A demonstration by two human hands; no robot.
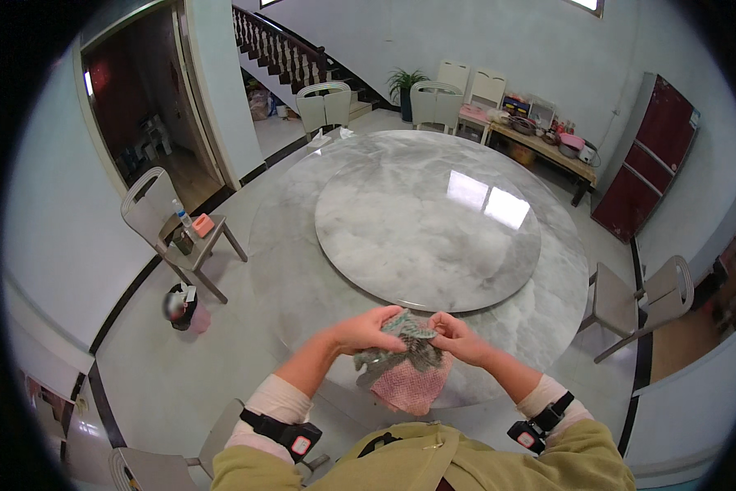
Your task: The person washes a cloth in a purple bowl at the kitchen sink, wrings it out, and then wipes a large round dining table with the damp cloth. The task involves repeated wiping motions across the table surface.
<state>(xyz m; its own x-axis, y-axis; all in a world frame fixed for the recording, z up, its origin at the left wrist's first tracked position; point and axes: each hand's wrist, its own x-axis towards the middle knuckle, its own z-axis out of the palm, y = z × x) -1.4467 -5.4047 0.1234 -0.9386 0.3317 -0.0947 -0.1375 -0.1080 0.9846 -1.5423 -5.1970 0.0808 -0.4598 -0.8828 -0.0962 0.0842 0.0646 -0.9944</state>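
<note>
My left hand (371,331) grips a bunched grey-green cloth (424,350) from its left side. Pinched between the thumb and fingers of my right hand (460,339) is the upper right edge of the same cloth. Below it hangs a pink textured cloth (412,388), its upper part hidden by the grey-green one. Whether the two cloths are joined cannot be told. Both hands are over the near edge of a round marble-patterned table (546,307), which carries a round turntable (423,245) of the same pattern.
A chair (205,242) at left bears a plastic bottle (181,212) and an orange box (203,225). Beside it stands a waste bin (187,310). Another chair (620,301) is at right. A low bench (546,147) with kitchenware and a dark red refrigerator (656,153) stand behind.
</note>
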